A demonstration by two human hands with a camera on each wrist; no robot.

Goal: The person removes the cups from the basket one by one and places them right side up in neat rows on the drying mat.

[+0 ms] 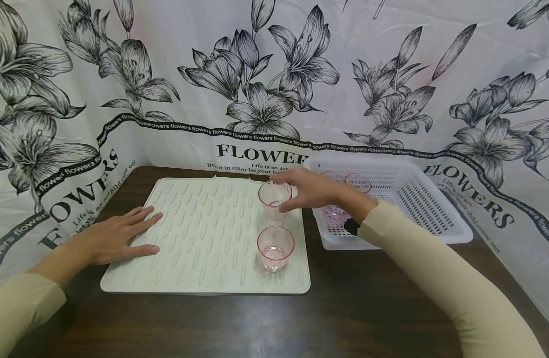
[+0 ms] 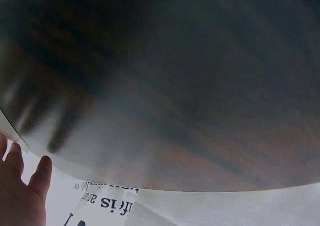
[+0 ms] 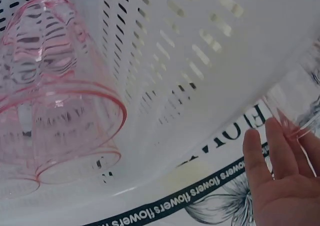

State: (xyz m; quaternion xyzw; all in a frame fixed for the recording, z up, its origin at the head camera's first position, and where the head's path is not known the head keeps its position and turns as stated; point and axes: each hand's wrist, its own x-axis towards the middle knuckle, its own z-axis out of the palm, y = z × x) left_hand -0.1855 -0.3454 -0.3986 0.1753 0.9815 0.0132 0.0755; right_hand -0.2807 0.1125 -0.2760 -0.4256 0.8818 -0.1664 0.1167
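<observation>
My right hand (image 1: 308,188) reaches in from the right and holds a clear pink-rimmed glass (image 1: 266,199) near its rim, thumb on the near side and fingers behind. This glass is over the far right part of a white ridged drying mat (image 1: 189,233); whether its base touches the mat is unclear. A second pink-rimmed glass (image 1: 275,251) stands upright on the mat, nearer to me. Fingers of my right hand (image 3: 287,181) lie against the glass (image 3: 295,98) in the right wrist view. My left hand (image 1: 118,236) rests with spread fingers on the mat's left edge.
A white perforated basket (image 1: 424,199) stands right of the mat, with several pink glasses (image 3: 55,55) inside, partly hidden by my right arm. Dark wooden table (image 1: 256,323) surrounds the mat. A white flower-printed cloth (image 1: 167,139) hangs behind and at the sides.
</observation>
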